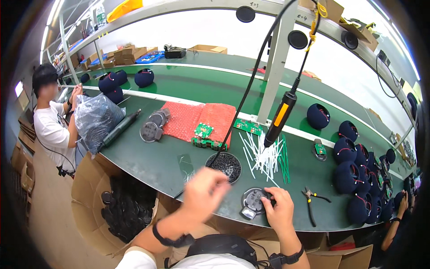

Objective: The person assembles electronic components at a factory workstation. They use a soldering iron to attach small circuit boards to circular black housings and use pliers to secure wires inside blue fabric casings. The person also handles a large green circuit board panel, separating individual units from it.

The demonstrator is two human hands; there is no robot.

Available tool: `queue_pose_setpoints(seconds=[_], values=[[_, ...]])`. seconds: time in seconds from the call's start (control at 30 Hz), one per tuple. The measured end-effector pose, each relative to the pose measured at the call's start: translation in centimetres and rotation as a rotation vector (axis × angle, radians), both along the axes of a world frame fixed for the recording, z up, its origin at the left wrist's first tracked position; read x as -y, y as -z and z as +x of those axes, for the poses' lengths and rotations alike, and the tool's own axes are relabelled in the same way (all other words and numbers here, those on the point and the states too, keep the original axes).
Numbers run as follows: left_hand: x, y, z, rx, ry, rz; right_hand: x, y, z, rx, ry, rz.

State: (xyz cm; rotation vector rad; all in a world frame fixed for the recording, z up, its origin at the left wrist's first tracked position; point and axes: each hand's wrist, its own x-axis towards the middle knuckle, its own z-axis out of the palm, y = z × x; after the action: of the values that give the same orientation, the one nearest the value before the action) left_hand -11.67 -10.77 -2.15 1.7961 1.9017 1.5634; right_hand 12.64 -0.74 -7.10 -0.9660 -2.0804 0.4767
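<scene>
My right hand (pixel 280 207) grips the rim of a round black plastic base (pixel 254 200) between thumb and fingers, at the table's near edge. A shiny silvery square part lies at its lower side. My left hand (pixel 204 190) is a little blurred, its fingers curled together beside a round dish (pixel 232 180) of small black screws; anything pinched in them is too small to make out. An electric screwdriver (pixel 281 117), black with an orange band, hangs on a cable above white and green strips (pixel 264 154). Right of my right hand lie cutting pliers (pixel 310 204).
Green circuit boards (pixel 204 131) rest on red bubble wrap (pixel 181 117), beside stacked round plastic parts (pixel 153 127). Dark blue round shells (pixel 347 175) crowd the right. A cardboard box (pixel 92 197) of black parts stands below left. A co-worker (pixel 53 121) handles a plastic bag (pixel 96 119).
</scene>
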Motion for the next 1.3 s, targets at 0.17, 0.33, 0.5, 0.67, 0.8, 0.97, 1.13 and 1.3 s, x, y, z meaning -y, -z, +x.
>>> queue_pose_setpoints(seconds=[0.17,0.33,0.5,0.67,0.8,0.97,1.13,1.3], values=[[-8.2,-1.3,-10.6,-0.291,-0.321,-0.021,-0.1,-0.1,0.0,0.041,-0.005,0.008],[-13.4,2.2,-14.6,-0.338,-0.413,-0.448,-0.2,0.0,-0.2,0.026,-0.025,0.005],[-11.8,1.4,-15.8,-0.057,-0.36,-0.186,-0.3,0.1,-0.2,-0.006,-0.035,0.018],[-4.4,-2.6,-9.6,0.777,0.276,-0.16,0.7,-0.4,1.6,-0.238,-0.009,-0.16],[1.0,-2.2,-2.0,1.102,0.723,-0.638,4.1,-4.9,-0.8,-0.492,-0.305,-0.451],[1.0,2.9,3.1,1.446,1.049,-0.78,3.9,-3.3,0.7,-0.31,-0.459,-0.471],[1.2,3.9,4.7,0.989,0.716,-0.617,4.5,-4.6,2.3,-0.276,-0.246,-0.685],[1.9,3.3,3.7,0.189,0.427,-0.302,3.7,-3.3,3.1,-0.441,-0.129,-0.623]])
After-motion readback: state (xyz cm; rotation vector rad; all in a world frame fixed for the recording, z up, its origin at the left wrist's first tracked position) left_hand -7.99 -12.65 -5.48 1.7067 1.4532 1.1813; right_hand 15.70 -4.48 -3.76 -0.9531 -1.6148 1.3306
